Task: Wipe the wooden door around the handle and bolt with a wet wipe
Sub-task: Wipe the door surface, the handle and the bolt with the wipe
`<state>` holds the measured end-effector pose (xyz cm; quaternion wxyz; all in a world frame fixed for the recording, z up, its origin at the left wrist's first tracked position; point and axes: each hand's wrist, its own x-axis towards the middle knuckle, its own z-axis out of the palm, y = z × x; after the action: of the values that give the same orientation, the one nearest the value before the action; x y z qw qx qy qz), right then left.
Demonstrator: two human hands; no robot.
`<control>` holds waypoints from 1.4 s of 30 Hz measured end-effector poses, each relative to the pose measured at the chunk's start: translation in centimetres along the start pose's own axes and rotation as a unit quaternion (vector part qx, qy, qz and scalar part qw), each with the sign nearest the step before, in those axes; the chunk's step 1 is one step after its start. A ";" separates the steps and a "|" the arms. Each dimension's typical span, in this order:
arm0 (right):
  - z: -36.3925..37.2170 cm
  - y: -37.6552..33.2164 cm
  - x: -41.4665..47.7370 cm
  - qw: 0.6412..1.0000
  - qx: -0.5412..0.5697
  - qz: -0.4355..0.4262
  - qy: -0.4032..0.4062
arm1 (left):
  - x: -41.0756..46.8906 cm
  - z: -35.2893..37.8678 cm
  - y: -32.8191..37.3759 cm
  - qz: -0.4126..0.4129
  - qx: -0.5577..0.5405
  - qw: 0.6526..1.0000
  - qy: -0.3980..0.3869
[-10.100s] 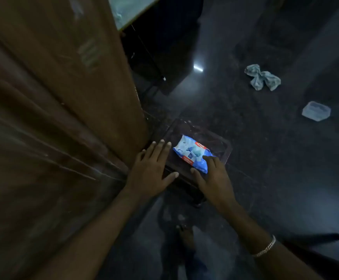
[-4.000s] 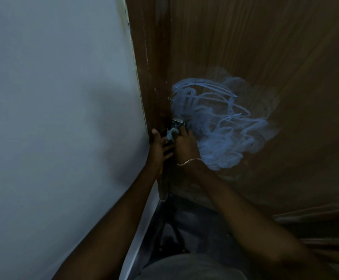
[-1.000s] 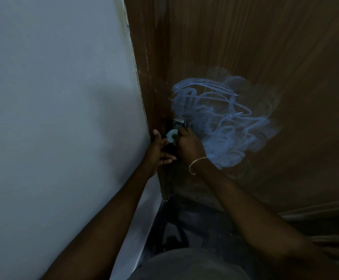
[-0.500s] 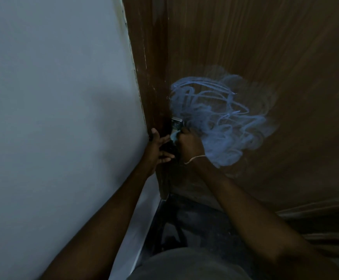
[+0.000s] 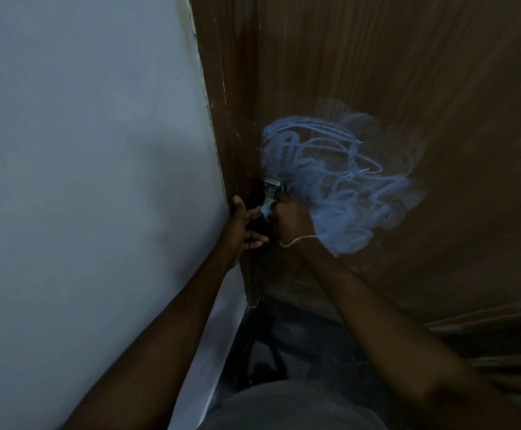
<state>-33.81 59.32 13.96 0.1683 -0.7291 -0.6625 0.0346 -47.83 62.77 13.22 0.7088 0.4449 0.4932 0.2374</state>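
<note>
The brown wooden door (image 5: 408, 72) fills the right side and carries a patch of pale blue scribbles (image 5: 340, 181). A small metal bolt fitting (image 5: 272, 188) shows at the door's left edge. My right hand (image 5: 290, 217), with a chain on the wrist, is closed on a pale wet wipe (image 5: 267, 209) and presses it just under the metal fitting. My left hand (image 5: 242, 226) rests against the door frame (image 5: 231, 119) beside it, fingers spread toward the wipe. The handle is hidden behind my hands.
A pale wall (image 5: 82, 181) takes up the whole left side. Dark floor (image 5: 284, 342) shows below the door, between my forearms. My grey shirt (image 5: 284, 408) is at the bottom edge.
My right hand has shifted slightly around the metal fitting with the wipe. Ten seconds ago both hands were at a wipe packet on the floor.
</note>
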 end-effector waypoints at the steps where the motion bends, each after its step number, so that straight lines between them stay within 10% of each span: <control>1: -0.2 0.4 -0.3 1.000 -0.006 0.001 -0.007 | 0.0 0.0 0.0 -0.002 0.001 1.000 -0.002; 42: 0.0 0.2 0.0 0.989 0.087 0.119 -0.005 | -0.3 0.2 0.8 -0.013 0.007 1.000 0.000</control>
<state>-33.62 59.32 13.88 0.2230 -0.7848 -0.5667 0.1155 -47.75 62.82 14.06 0.7090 0.4430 0.5007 0.2246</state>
